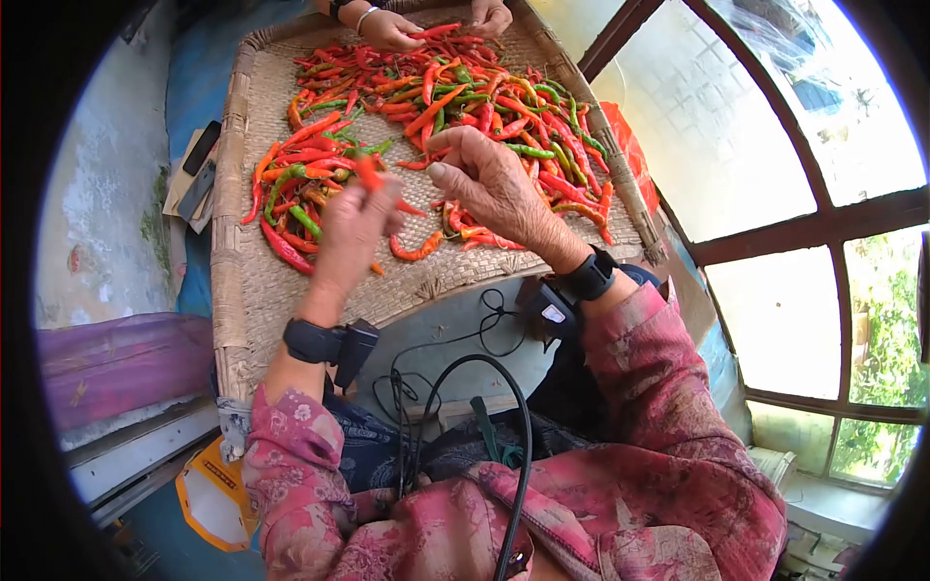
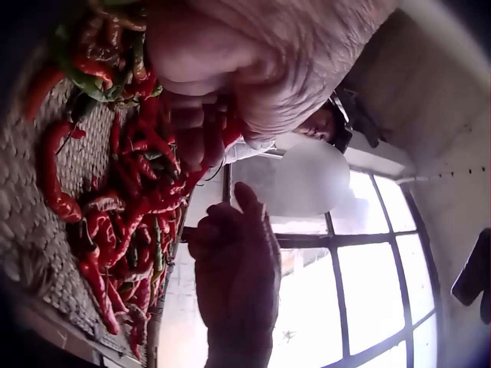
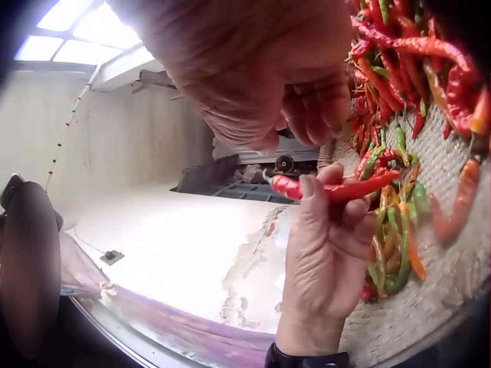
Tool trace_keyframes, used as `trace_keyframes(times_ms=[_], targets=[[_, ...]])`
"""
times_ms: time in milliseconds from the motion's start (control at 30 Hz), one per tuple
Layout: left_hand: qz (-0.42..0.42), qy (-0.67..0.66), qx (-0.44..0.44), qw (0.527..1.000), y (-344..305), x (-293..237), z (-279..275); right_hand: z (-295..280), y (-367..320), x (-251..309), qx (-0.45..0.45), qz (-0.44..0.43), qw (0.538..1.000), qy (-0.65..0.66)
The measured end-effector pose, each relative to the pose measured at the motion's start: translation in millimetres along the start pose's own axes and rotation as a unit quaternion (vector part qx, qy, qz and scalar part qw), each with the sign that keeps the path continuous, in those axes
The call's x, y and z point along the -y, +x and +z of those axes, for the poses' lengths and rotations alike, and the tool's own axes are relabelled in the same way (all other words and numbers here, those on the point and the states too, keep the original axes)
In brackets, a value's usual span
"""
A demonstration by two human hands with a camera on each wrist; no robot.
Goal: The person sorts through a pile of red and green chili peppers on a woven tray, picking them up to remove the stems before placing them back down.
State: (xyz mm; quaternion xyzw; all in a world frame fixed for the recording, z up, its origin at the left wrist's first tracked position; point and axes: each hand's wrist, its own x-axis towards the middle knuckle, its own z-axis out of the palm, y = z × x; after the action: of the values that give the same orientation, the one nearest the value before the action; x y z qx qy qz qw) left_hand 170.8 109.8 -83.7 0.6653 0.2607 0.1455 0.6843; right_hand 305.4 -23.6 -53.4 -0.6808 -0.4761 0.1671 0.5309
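A red pepper (image 3: 349, 190) is held up above the woven tray (image 1: 230, 281), pinched between thumb and fingers in the left grip (image 1: 354, 237). In the right wrist view its long axis lies nearly level, the stem end towards 9 o'clock and the slim tip towards 3; in the head view it is blurred.

The right grip (image 1: 499, 189), at the pepper's 3 o'clock in the head view, is released, fingers loosely bent around nothing.

Outward from the pepper in that view, a smaller heap of red and green peppers (image 1: 300, 184) lies at 9 o'clock, a larger heap (image 1: 523, 111) at 2, and a curved orange-red pepper (image 1: 417, 250) at 5. Another person's hands (image 1: 392, 34) reach over the tray's far end, between 12 and 1.

A black wrist device (image 1: 589, 279) at 4 o'clock bears a pale label (image 1: 553, 314), unreadable; a yellow-edged box (image 1: 215, 494) at 7 shows dark lettering too small to read.
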Motion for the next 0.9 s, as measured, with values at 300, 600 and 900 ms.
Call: trace_keyframes(times_ms=[300,600,900], targets=[[0.071,-0.354,-0.048,0.931,15,-6,-36,31,-22,-36,0.27,-0.093,0.87,-0.402],[0.098,-0.032,-0.008,0.995,1,2,-8,28,-4,-32,0.141,0.08,0.951,-0.265],[0.005,-0.051,0.079,0.996,-3,16,7,30,-11,-21,0.046,-0.068,0.984,-0.157]])
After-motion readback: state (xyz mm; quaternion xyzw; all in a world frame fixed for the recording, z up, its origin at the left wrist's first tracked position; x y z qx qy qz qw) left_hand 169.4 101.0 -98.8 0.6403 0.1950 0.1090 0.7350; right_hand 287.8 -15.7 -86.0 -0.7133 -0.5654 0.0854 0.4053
